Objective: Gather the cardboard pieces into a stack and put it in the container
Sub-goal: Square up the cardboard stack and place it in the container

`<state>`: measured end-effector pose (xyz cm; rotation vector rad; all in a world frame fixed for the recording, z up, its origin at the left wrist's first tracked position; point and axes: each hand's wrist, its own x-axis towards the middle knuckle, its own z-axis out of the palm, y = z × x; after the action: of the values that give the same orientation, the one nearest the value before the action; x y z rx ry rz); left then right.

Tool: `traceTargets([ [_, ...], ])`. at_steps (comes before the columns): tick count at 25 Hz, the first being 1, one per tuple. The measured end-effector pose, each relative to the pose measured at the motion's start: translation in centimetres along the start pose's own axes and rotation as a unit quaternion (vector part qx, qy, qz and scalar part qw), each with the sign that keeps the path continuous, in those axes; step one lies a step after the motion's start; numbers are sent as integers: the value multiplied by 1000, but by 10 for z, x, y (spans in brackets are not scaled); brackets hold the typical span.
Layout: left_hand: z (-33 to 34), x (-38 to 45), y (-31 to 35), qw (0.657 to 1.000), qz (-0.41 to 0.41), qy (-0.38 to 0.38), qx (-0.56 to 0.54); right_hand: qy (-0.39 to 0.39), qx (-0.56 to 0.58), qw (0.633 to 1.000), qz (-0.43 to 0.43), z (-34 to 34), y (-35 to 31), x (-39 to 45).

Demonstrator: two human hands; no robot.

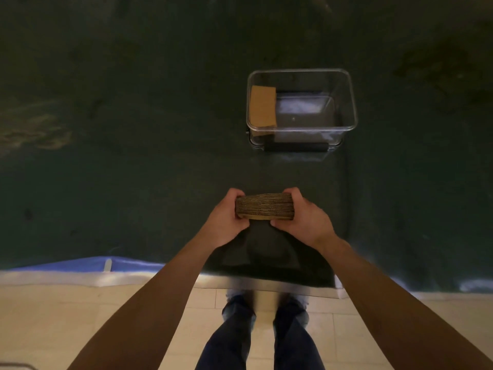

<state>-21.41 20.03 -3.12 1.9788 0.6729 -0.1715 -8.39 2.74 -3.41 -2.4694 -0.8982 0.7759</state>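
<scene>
Corrugated cardboard stack (265, 207) is gathered, clamped at its ends by left hand (226, 219) and right hand (304, 219) above the near edge of the dark table (133, 156); left: placing it in the far clear container (344, 102), beside one upright cardboard piece (262, 106).

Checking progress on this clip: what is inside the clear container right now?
Inside the clear container, one cardboard piece stands against the left wall; the remaining floor looks bare. Whether more pieces sit behind it is hidden. The stack is outside, held in both hands.
</scene>
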Motion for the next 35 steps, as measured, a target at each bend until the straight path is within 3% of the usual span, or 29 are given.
traceTargets([
  [6, 9, 1, 3, 999, -16, 20, -32, -9, -13, 1000, -7, -1, -2, -1],
  [11, -3, -3, 7, 998, -3, 60, -24, 53, -33, 996, -58, -12, -9, -2],
  [15, 3, -4, -5, 999, -30, 33, -13, -16, 2, 1000, -10, 0, -3, -4],
  [20, 3, -1, -1, 997, -16, 77, -23, 18, 3, 1000, -21, 0, -4, 0],
  [25, 7, -2, -9, 998, -28, 55, -29, -46, 0, 999, -2, -3, -6, 2],
  [29, 5, -1, -9, 994, -25, 91, -49, -11, 7, 1000, -26, -3, -11, 5],
  [35, 9, -3, -14, 998, -33, 58, -19, -44, 13, 999, 3, 7, -7, 8],
])
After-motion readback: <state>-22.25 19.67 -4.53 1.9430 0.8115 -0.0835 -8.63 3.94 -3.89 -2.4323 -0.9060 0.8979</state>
